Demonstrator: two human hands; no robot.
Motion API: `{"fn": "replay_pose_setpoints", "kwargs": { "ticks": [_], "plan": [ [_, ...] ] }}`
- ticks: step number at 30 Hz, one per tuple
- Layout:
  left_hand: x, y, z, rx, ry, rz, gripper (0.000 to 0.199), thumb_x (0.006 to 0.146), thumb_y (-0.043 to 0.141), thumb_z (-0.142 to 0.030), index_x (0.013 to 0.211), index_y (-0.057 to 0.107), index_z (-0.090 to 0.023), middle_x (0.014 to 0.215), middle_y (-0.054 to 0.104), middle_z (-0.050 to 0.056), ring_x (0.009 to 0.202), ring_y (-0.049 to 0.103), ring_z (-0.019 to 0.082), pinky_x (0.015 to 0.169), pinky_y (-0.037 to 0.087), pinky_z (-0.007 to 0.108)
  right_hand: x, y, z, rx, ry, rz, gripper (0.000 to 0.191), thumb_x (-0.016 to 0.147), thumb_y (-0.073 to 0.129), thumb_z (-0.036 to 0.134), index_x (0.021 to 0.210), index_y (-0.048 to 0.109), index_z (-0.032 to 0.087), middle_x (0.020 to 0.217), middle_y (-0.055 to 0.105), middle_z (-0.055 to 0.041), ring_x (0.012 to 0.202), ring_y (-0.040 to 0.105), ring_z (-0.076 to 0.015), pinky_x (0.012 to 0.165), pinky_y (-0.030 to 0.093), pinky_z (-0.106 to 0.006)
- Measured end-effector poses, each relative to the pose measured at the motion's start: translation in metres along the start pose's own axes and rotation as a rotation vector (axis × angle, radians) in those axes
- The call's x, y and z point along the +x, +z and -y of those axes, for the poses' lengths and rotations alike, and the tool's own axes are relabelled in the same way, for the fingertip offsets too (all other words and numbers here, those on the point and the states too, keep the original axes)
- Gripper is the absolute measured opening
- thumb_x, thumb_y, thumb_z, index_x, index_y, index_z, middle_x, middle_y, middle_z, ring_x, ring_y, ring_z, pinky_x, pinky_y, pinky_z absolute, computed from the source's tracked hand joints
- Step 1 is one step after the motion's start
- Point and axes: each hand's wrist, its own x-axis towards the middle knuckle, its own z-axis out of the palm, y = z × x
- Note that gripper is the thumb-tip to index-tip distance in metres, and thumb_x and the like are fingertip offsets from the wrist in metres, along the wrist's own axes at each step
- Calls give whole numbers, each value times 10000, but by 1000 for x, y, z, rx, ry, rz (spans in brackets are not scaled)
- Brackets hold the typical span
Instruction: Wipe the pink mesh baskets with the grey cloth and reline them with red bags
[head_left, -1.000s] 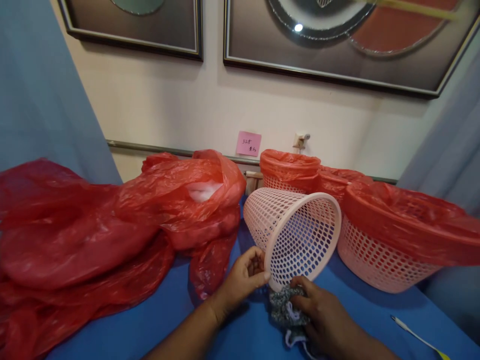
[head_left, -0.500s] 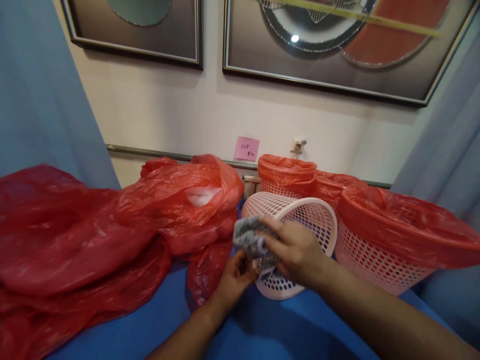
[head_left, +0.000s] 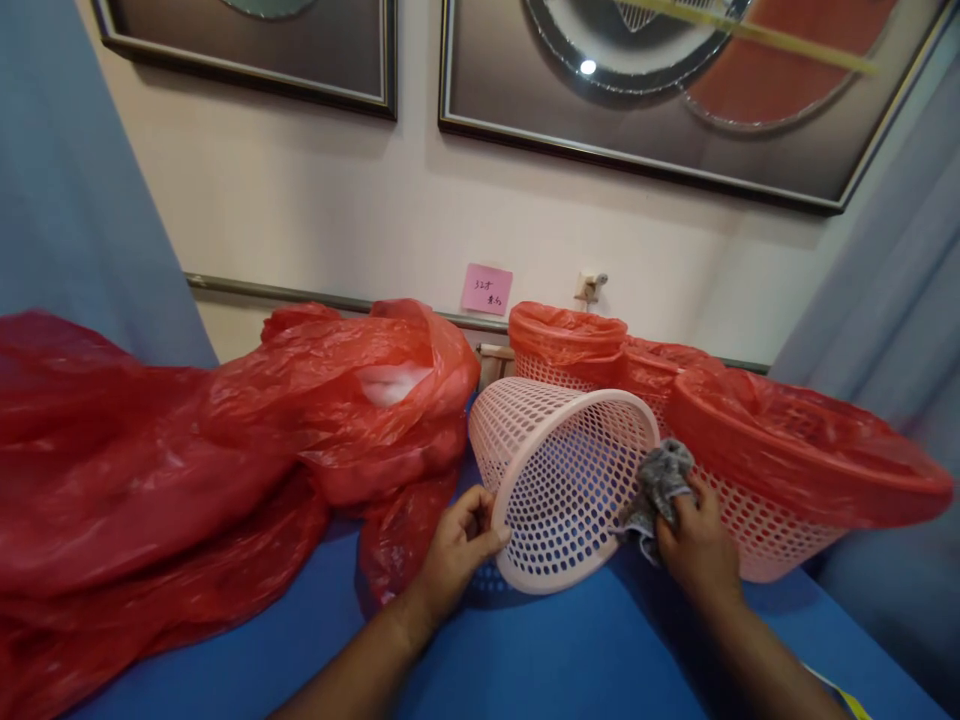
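Note:
A pale pink perforated basket [head_left: 517, 430] lies tipped on its side on the blue table [head_left: 540, 660], its mouth turned toward me. My left hand [head_left: 461, 545] pinches the left side of its rim between thumb and fingers. To the right of the rim, my right hand [head_left: 697, 540] holds a crumpled grey cloth [head_left: 660, 490], whose edge is close to the basket's rim; whether they touch I cannot tell.
Red plastic bags [head_left: 360, 430] heap over the table's left side. Several baskets lined with red bags stand behind and at right, the nearest a large one [head_left: 787, 510]. A pink note [head_left: 487, 289] is on the wall, and a yellow-and-white strip lies at lower right.
My right hand has moved right with the grey cloth, away from the basket's left side. The basket's mouth now faces me more, and my left hand is on its rim.

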Motion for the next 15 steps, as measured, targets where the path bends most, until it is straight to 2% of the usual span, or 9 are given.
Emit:
{"fn": "replay_pose_setpoints", "kwargs": {
  "ticks": [3, 5, 6, 8, 11, 13, 15],
  "plan": [
    [1, 0, 0, 43, 19, -18, 407, 701, 859, -462, 774, 572, -182, 732, 560, -35, 703, 485, 133, 650, 388, 243, -18, -10, 16, 109, -235, 235, 405, 813, 567, 182, 1187, 712, 239, 1403, 615, -116, 1137, 658, -301, 944, 561, -443],
    [2, 0, -2, 63, 32, -22, 411, 702, 858, -470, 765, 575, -179, 721, 551, -36, 691, 473, 129, 642, 387, 244, -12, -18, 30, 193, -353, 276, 463, 811, 567, 162, 1243, 705, 252, 1431, 619, -96, 1235, 624, -301, 1029, 526, -446],
    [3, 0, -2, 70, 38, -24, 414, 701, 859, -474, 764, 576, -178, 721, 552, -36, 691, 474, 129, 642, 391, 245, -5, -21, 35, 207, -358, 256, 468, 815, 566, 155, 1252, 704, 249, 1452, 609, -96, 1259, 612, -307, 1050, 512, -453],
    [3, 0, -4, 75, 44, -27, 418, 701, 862, -479, 769, 578, -179, 720, 554, -37, 688, 481, 130, 644, 397, 248, 12, -24, 40, 157, -284, 233, 446, 809, 559, 117, 1210, 718, 230, 1465, 599, -109, 1212, 637, -311, 1031, 511, -454],
    [2, 2, -4, 69, 36, -25, 425, 715, 861, -495, 765, 581, -179, 709, 542, -42, 671, 468, 120, 642, 386, 244, 20, -21, 42, 9, -111, 376, 393, 778, 554, 71, 1113, 727, 181, 1361, 639, -161, 991, 694, -279, 890, 536, -408],
    [2, 4, -3, 56, 39, -20, 444, 716, 865, -513, 749, 576, -178, 704, 530, -44, 667, 457, 114, 642, 379, 240, 5, -16, 51, 14, -40, 487, 311, 773, 572, 98, 1034, 727, 168, 1192, 684, -159, 872, 689, -252, 808, 531, -373],
    [2, 5, 0, 46, 54, -24, 467, 705, 874, -532, 739, 574, -177, 704, 520, -45, 671, 454, 113, 644, 380, 237, -20, -11, 72, 222, 29, 550, 244, 745, 589, 128, 943, 721, 187, 1024, 700, -106, 857, 676, -242, 805, 522, -353]
  ]
}}
